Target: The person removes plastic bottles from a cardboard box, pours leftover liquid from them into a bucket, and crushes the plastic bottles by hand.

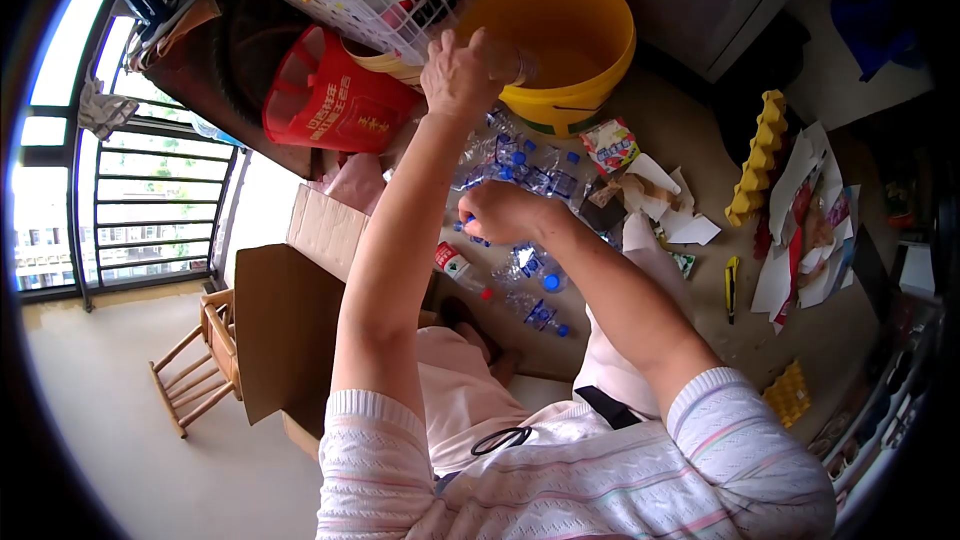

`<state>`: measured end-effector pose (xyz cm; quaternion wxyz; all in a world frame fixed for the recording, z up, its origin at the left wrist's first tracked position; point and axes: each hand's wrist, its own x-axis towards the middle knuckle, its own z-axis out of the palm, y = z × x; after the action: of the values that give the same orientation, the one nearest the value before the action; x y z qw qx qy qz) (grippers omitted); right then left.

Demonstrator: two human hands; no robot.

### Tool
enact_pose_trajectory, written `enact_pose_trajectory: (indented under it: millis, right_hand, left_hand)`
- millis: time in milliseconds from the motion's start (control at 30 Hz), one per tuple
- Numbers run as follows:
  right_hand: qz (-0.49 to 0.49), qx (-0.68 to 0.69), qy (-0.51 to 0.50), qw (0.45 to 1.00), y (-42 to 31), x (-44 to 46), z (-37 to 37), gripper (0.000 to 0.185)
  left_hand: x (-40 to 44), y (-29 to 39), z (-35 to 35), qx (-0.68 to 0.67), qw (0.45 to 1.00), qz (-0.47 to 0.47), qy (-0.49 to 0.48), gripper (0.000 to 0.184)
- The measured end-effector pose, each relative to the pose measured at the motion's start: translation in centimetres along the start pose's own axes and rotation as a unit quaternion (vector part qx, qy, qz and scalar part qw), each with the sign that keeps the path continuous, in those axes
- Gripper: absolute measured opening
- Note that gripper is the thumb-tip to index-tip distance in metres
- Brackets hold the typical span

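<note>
My left hand (460, 73) is closed round a clear plastic bottle (515, 67), blurred by motion, at the near rim of the yellow bucket (568, 100). Lower down, my right hand (508, 212) is curled shut, and what looks like a blue bottle cap (469, 219) shows at its fingertips. Clear plastic bottles (540, 178) with blue caps lie on the floor beneath and beyond that hand. Closer to me are a bottle with a red cap (460, 266) and a crushed bottle with a blue cap (541, 316).
A red bucket (335, 100) and a white plastic basket (400, 10) stand at the back left. An open cardboard box (285, 330) is beside a wooden stool (205, 365). To the right lie torn paper (808, 230), a yellow egg tray (758, 158) and a yellow box cutter (732, 288).
</note>
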<state>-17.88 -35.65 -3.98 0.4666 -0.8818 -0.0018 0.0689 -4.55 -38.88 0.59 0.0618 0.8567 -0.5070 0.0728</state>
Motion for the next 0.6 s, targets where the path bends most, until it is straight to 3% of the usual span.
enact_pose_trajectory:
  millis: [100, 133, 233, 267, 400, 500, 600]
  right_hand:
    - [0.003, 0.003, -0.005, 1.0, 0.2, -0.2, 0.0, 0.023]
    - [0.002, 0.004, -0.008, 1.0, 0.2, 0.0, -0.2, 0.023]
    - [-0.002, -0.004, -0.004, 1.0, -0.1, 0.1, -0.3, 0.023]
    - [0.0, -0.004, -0.003, 1.0, -0.1, 0.1, -0.3, 0.023]
    - [-0.008, -0.016, 0.008, 1.0, 0.5, 0.7, 0.7, 0.018]
    - [-0.006, -0.009, 0.031, 0.999, 0.2, 0.6, 0.5, 0.017]
    - [-0.007, 0.006, 0.054, 0.998, 0.0, 0.6, 0.8, 0.017]
  left_hand:
    - [0.0, -0.4, 0.0, -0.04, 0.995, -0.014, 0.089, 0.061]
    - [-0.4, -0.6, -0.2, -0.018, 1.0, -0.011, 0.008, 0.06]
    - [-0.7, -0.8, -0.8, -0.01, 0.999, -0.024, -0.045, 0.06]
    - [-0.5, -1.2, -0.4, -0.017, 0.999, -0.029, 0.015, 0.063]
    - [-0.9, -1.2, -0.5, 0.001, 0.995, -0.025, -0.095, 0.065]
    - [-0.8, -1.7, -0.3, -0.037, 0.996, -0.076, 0.029, 0.067]
    - [-1.5, -1.4, -0.6, -0.019, 0.988, -0.061, -0.141, 0.067]
